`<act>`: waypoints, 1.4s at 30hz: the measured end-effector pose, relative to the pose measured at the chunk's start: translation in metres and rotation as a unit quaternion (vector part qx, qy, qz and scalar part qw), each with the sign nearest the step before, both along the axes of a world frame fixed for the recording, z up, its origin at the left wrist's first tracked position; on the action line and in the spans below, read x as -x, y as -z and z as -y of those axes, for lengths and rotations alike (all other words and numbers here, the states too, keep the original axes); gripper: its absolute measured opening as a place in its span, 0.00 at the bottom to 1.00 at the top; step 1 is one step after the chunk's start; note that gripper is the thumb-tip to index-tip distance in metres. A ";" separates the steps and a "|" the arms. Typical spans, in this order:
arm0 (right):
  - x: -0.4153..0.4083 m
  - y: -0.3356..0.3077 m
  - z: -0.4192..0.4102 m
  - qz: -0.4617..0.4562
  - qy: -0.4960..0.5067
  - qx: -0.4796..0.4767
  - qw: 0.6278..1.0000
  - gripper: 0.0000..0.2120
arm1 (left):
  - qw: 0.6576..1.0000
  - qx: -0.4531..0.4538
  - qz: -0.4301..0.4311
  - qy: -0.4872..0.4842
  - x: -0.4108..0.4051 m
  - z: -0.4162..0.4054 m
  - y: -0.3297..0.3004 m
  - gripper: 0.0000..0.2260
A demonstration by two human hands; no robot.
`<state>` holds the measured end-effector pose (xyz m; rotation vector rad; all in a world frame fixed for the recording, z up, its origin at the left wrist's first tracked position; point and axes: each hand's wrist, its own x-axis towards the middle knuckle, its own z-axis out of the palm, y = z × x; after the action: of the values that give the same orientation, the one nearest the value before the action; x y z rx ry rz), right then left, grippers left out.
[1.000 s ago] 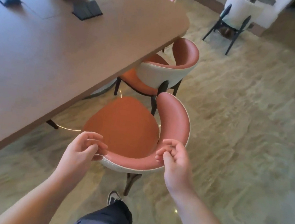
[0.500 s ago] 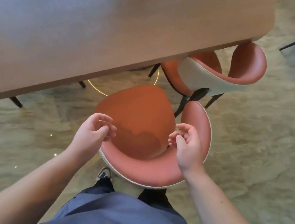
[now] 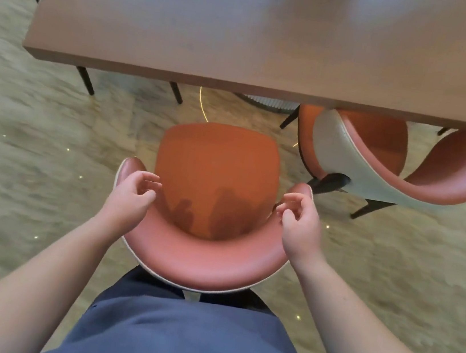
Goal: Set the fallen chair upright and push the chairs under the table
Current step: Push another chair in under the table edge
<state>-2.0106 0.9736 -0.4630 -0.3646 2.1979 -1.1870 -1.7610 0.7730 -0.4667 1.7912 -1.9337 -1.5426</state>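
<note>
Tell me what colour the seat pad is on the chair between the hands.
Burnt orange on the seat pad, with a pinker backrest around it; head view, the only one.

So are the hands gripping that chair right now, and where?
Neither hand closes on it. The left hand and right hand sit at the two front ends of the chair backrest, fingers loosely curled and open.

The near chair (image 3: pixel 216 180) stands just before the table (image 3: pixel 276 32); a second chair (image 3: pixel 392 162) sits right, seemingly partly tucked under.
</note>
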 end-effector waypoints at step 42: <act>0.091 0.128 0.002 0.120 0.159 -0.207 0.958 0.13 | 0.978 -0.044 0.123 -0.160 -0.037 0.078 0.131 0.11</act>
<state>-2.1021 0.9718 -0.5909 0.3020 2.2627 -0.8352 -1.7237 0.6947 -0.5973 2.2905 -1.5773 -1.3738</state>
